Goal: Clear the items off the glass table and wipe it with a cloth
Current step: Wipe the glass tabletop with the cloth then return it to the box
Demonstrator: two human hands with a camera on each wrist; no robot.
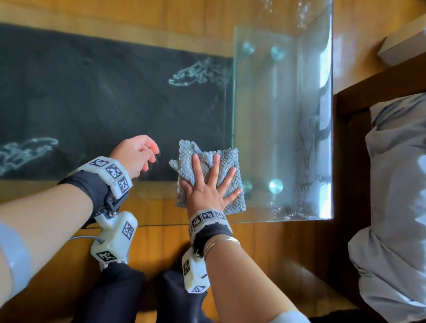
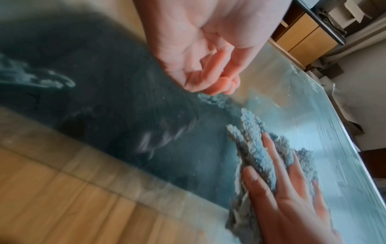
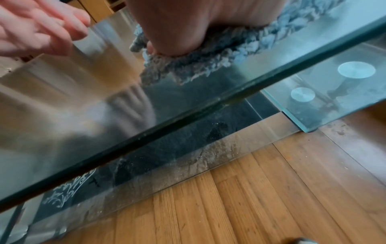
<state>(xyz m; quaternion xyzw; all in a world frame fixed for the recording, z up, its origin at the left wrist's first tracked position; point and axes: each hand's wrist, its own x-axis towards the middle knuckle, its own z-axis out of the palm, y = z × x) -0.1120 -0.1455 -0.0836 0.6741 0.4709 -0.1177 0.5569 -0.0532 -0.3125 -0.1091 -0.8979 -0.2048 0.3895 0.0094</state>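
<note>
A folded grey-blue cloth [image 1: 231, 161] [image 2: 252, 137] [image 3: 219, 54] lies on the glass table [image 1: 306, 119] near its front right corner. My right hand [image 1: 211, 183] [image 2: 292, 189] presses flat on the cloth, fingers straight and spread. My left hand [image 1: 139, 154] [image 2: 208, 66] hovers just left of the cloth, above the glass, fingers loosely curled and holding nothing. In the right wrist view the heel of my right palm [image 3: 188, 24] sits on the cloth by the table's thick front edge [image 3: 188, 115].
Through the glass shows a dark patterned rug [image 1: 78, 103] on the wooden floor [image 1: 261, 262]. A glass side panel with round metal fittings [image 1: 275, 186] supports the table's right end. A dark wooden seat with a pale cushion [image 1: 404, 200] stands close on the right.
</note>
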